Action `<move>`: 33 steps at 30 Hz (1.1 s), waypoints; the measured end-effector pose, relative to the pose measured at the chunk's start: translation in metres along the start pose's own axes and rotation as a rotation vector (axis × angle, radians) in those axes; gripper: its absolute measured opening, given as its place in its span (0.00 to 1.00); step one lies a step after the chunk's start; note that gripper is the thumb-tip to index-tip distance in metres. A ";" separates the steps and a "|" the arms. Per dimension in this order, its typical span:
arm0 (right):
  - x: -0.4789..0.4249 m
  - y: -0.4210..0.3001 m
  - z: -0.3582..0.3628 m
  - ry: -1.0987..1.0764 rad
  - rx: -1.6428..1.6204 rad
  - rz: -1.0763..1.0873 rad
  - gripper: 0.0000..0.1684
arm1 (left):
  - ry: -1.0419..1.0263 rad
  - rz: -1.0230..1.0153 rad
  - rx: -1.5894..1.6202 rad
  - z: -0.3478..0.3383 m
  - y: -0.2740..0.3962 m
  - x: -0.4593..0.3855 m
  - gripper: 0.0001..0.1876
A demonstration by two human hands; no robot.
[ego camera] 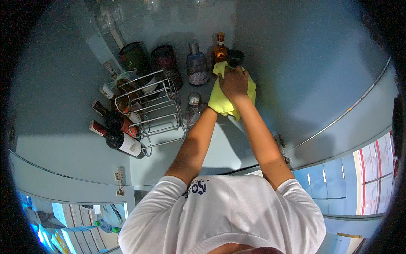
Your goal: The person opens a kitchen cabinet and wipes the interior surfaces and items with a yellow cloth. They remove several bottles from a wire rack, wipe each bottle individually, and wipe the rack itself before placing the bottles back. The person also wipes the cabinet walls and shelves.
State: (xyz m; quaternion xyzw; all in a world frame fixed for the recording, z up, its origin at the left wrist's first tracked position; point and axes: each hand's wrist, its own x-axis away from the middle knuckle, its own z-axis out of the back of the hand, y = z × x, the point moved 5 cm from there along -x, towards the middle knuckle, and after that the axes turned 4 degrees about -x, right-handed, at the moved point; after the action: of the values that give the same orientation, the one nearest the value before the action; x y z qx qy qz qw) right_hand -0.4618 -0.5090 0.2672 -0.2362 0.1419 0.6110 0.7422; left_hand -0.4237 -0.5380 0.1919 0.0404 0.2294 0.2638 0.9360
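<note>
Both my arms reach into a pale blue cabinet. My right hand [234,83] presses on a yellow-green cloth [222,98], which is wrapped around a dark-capped bottle [235,58]. My left hand is hidden under the cloth, so its fingers do not show. Behind the cloth stands an amber bottle [220,49]. A blue glass bottle [197,68] is to its left. Beside my left forearm is a clear glass bottle with a round stopper [194,99].
A chrome wire bottle rack [165,123] stands left of my arms, with several wine bottles [127,143] lying in it. Dark cylindrical containers [165,63] are behind it. Glassware [108,19] is at the upper left. Cabinet doors with metal hinges [120,181] flank me.
</note>
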 end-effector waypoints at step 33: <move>0.063 0.102 -0.113 0.534 -1.054 -0.125 0.21 | 0.384 0.243 0.713 -0.053 -0.069 -0.048 0.38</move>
State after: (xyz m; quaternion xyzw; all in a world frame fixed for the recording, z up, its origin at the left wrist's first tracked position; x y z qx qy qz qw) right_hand -0.5386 -0.5005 0.1219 -0.7262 -0.0129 0.4736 0.4982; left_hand -0.4509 -0.6241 0.1503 0.3388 0.4702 0.2791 0.7657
